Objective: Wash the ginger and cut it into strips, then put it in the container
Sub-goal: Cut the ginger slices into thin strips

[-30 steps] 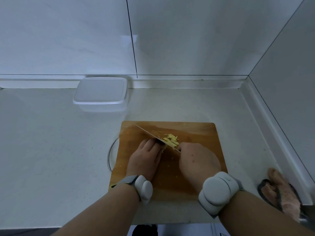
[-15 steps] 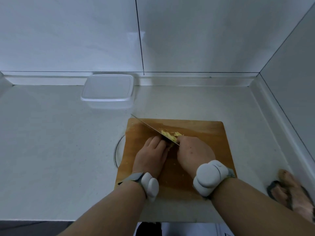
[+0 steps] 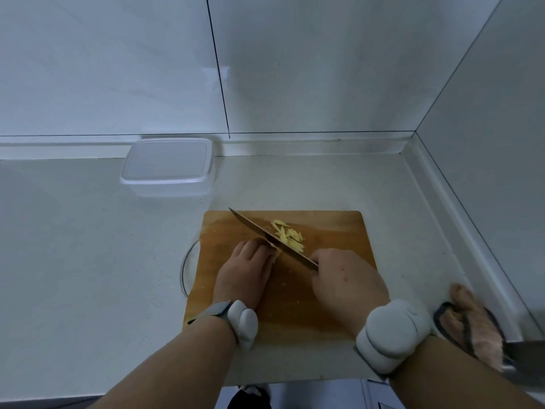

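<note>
A wooden cutting board (image 3: 333, 231) lies on the counter in front of me. Yellow ginger strips (image 3: 287, 235) are piled near its far middle, just right of the knife blade (image 3: 265, 236). My right hand (image 3: 346, 280) is shut on the knife's handle, and the blade runs diagonally up and left. My left hand (image 3: 246, 270) presses down on the uncut ginger piece, its fingertips against the blade; only a sliver of that piece shows. A clear plastic container (image 3: 168, 166) with its lid on stands at the back wall, left of the board.
A thin curved wire loop (image 3: 185, 268) sticks out from under the board's left edge. A brownish cloth or mitt (image 3: 472, 323) lies at the right near the wall. White tiled walls close the counter at the back and right.
The knife blade has lifted and come down again at my left fingertips, and more strips lie spread to its right. The view has shifted slightly with my head.
</note>
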A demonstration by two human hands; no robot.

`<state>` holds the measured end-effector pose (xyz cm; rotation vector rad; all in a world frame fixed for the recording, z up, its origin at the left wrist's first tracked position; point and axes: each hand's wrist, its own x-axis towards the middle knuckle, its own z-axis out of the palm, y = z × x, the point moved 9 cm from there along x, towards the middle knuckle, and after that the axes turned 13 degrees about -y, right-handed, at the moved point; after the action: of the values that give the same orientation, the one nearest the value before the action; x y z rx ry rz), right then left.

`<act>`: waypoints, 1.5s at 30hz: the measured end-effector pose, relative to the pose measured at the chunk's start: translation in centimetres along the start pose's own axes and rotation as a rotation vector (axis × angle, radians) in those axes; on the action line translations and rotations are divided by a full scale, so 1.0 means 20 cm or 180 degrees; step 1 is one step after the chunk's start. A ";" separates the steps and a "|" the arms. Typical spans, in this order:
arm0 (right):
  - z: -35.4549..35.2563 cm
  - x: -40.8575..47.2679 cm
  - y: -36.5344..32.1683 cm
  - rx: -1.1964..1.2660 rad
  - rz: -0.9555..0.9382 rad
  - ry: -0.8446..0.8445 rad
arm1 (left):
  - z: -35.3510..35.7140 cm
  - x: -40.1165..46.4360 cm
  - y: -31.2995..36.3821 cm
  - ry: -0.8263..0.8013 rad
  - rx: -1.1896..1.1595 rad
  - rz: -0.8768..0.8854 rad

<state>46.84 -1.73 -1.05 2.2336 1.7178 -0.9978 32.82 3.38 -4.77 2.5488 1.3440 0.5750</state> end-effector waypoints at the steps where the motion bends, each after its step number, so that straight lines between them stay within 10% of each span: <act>1: 0.00 0.00 -0.01 -0.0038 0.0000 -0.0005 | 0.00 0.00 0.00 0.0017 0.0004 -0.0005; 45: 0.08 0.16 -0.03 0.0136 -0.0006 -0.0309 | 0.00 -0.01 -0.02 0.0157 -0.0201 0.0072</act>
<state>46.10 0.28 -3.97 2.1705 1.6739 -1.1339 32.48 3.41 -4.92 2.5180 1.2929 0.6777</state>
